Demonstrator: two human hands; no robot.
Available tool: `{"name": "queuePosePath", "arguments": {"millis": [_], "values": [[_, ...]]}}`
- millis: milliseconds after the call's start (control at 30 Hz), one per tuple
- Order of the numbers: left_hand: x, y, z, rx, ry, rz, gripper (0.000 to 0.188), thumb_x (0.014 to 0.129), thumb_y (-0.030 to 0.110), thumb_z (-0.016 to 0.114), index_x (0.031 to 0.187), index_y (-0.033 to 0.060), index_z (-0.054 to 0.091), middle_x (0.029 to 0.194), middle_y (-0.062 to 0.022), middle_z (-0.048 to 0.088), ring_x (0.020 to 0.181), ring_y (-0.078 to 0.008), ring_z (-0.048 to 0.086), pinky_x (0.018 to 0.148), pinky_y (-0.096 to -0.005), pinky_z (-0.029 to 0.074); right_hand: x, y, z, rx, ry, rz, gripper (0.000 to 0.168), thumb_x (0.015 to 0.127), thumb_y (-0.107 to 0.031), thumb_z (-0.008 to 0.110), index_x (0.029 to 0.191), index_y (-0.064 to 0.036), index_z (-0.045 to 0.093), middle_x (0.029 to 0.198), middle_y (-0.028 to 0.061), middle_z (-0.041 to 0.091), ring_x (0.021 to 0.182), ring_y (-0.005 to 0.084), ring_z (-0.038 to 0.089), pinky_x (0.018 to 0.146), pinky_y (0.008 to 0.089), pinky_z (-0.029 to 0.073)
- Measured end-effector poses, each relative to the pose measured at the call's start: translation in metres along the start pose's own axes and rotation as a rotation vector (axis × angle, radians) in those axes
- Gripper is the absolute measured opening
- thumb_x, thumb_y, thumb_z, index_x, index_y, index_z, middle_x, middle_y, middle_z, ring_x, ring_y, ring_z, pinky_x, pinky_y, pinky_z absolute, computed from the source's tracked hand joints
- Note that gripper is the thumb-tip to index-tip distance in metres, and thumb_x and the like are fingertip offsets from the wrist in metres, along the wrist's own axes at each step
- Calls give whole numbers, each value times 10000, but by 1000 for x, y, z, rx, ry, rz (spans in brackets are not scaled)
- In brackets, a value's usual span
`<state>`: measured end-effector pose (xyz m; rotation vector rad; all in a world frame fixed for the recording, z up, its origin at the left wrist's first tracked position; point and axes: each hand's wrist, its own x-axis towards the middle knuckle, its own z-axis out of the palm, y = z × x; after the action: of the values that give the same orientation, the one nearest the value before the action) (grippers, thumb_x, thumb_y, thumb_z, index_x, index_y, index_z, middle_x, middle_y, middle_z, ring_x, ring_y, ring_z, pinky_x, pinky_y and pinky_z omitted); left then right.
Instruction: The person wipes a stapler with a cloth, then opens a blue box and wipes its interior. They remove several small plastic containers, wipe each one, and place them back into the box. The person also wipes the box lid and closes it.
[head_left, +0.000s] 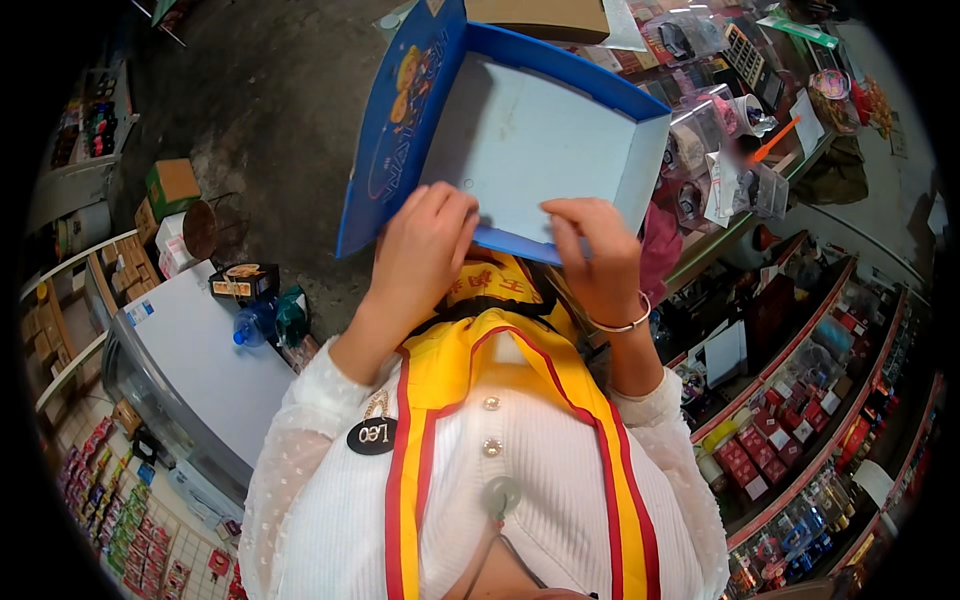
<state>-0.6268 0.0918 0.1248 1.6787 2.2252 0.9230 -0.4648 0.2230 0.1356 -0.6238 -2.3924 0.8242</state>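
A blue cardboard box (525, 135) stands open before me, its pale inner floor in view. Its blue printed panel (401, 112), bearing a cartoon figure and writing, slants up along the left side. My left hand (431, 240) grips the near left corner, fingers curled over the edge. At the near right corner, my right hand (596, 251) has its thumb and forefinger bent over the front wall; the fingertips' exact contact is partly hidden. Below the box I wear a yellow apron (450, 360) with red trim.
A cluttered counter with clear plastic cases (690, 142), a calculator (750, 60) and an orange stick (776, 140) lies to the right. Shelves of small boxes (757, 450) curve below it. At left stands a white chest freezer (202, 360) with a blue water bottle (253, 324) beside a black box (244, 281).
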Motion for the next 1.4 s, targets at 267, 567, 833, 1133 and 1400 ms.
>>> {"name": "queuePosePath", "arguments": {"millis": [267, 567, 833, 1133, 1400], "values": [[35, -24, 46, 369, -323, -293, 198, 762, 125, 714, 860, 17, 580, 898, -163, 629, 843, -325, 644, 693, -401, 539, -24, 21, -8, -51, 135, 137, 125, 794, 39, 628, 891, -33, 659, 768, 92, 639, 662, 243, 590, 608, 314, 467], [37, -42, 53, 371, -290, -231, 130, 779, 112, 662, 801, 7, 588, 844, -178, 646, 796, -353, 650, 683, -416, 537, -33, 37, -2, -69, 154, 123, 106, 847, 0, 604, 933, -24, 661, 735, 80, 628, 657, 193, 584, 611, 289, 459], [45, -13, 31, -457, -195, -349, 110, 812, 73, 690, 877, -2, 641, 823, -98, 675, 720, -197, 665, 660, -294, 539, -29, 32, -10, 104, 162, 219, 121, 839, 6, 611, 943, -25, 663, 760, 76, 644, 683, 169, 605, 633, 269, 468], [44, 40, 12, -1182, -192, -386, 96, 860, 29, 663, 951, 6, 642, 866, -80, 673, 753, -122, 661, 692, -233, 557, -6, -2, -32, 275, 245, 164, 188, 746, 17, 701, 920, -40, 662, 810, 74, 649, 699, 176, 613, 649, 267, 484], [43, 56, 18, -1085, -75, -196, 101, 843, 27, 673, 935, 7, 637, 886, -43, 650, 803, -98, 648, 730, -215, 535, -5, -7, -38, 307, 252, 49, 188, 714, 25, 721, 873, -38, 641, 803, 79, 641, 702, 213, 617, 625, 287, 475]]}}
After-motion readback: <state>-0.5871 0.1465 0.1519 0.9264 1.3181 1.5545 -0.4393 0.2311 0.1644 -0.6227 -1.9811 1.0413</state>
